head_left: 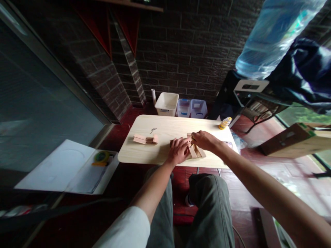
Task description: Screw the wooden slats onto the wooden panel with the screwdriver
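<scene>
Touching wooden piece (192, 152) on pale table (150, 153), left fingers (178, 142) spread; right fingers (196, 137) curled, pinch unclear; dark brick wall (181, 44) beyond.

table (160, 122): pale cream | bottle (274, 38): blue | bin (167, 103): cream | trousers (212, 206): grey-green

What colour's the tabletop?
The tabletop is pale cream with light wood grain, best in the head view.
</scene>
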`<control>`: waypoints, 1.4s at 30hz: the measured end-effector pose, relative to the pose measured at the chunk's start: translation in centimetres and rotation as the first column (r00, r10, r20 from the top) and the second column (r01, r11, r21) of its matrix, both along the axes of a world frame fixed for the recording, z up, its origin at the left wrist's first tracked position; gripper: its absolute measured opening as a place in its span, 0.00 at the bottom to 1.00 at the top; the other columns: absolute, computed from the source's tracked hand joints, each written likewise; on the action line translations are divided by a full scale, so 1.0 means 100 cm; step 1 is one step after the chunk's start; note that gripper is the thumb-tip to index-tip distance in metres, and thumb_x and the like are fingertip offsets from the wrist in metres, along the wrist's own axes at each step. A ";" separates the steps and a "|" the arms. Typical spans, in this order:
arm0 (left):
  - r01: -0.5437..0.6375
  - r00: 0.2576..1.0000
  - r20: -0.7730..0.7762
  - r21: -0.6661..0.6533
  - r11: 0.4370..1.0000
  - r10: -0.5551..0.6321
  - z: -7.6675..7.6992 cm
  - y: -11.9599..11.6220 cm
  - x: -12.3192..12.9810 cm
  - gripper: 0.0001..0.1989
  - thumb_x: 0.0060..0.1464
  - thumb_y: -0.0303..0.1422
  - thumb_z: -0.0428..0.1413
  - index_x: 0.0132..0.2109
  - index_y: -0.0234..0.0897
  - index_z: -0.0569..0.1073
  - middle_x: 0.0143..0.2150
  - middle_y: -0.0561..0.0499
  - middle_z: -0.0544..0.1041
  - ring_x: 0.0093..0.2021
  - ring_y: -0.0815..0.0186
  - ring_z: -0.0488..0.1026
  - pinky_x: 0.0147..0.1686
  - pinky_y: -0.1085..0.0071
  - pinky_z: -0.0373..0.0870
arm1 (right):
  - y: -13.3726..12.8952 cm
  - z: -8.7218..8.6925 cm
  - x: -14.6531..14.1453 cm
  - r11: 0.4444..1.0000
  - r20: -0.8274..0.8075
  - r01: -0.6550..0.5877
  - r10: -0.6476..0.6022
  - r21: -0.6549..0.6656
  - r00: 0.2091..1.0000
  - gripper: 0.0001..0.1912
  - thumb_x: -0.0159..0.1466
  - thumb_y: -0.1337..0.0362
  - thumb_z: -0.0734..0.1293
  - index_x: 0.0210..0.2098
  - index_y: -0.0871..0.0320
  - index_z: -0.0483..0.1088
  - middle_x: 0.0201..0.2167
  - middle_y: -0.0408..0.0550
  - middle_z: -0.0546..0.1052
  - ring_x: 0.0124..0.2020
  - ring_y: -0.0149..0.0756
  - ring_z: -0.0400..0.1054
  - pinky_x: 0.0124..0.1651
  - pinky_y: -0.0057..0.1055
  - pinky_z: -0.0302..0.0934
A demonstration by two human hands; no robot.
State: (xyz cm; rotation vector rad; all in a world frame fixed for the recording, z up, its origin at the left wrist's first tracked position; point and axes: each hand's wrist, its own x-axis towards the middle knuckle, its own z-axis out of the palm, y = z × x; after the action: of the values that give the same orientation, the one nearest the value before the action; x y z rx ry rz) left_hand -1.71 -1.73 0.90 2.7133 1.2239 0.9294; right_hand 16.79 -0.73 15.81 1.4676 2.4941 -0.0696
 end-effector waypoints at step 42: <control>0.015 1.000 -0.027 -0.022 1.000 -0.016 0.000 0.002 0.000 0.13 0.65 0.34 0.55 0.55 0.46 0.76 0.67 0.50 0.74 0.70 0.51 0.65 0.70 0.45 0.59 | -0.010 0.010 0.007 1.000 -0.112 -0.031 0.030 -0.003 0.993 0.13 0.73 0.70 0.60 0.51 0.61 0.74 0.44 0.57 0.83 0.44 0.41 0.79 0.41 0.29 0.63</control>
State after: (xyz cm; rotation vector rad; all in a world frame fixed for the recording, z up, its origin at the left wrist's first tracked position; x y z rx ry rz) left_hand -1.68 -1.57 0.87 2.7235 1.2083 0.8760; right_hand 17.46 -1.69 16.82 1.4614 2.6021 -0.1556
